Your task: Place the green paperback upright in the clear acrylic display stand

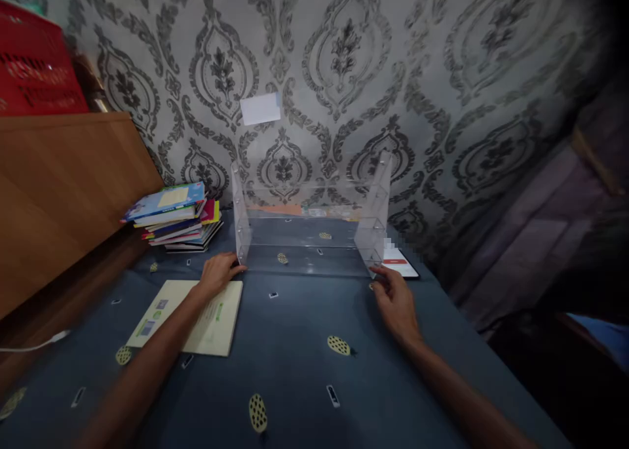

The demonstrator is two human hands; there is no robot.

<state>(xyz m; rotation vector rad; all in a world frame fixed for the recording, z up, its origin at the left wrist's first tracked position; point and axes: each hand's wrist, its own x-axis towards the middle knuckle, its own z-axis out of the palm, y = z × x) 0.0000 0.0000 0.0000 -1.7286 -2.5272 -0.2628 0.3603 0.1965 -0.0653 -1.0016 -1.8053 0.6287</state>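
A clear acrylic tiered rack [373,223] stands upright on the dark blue patterned cloth, close to the wall. My left hand [219,273] grips its lower front left corner, thumb in front and fingers at the outer side. At the lower front right corner, my right hand [393,298] holds the side panel's edge between thumb and fingers. A pale cream book [211,331] lies flat under my left wrist and forearm. Partly hidden behind the rack's right side is a flat device with a lit screen [400,264].
An uneven stack of books [177,219] sits left of the rack. A wooden cabinet [73,180] with a red box [37,62] on top borders the left side. A white cable [39,344] lies at the left edge. Fabric [545,219] hangs at the right.
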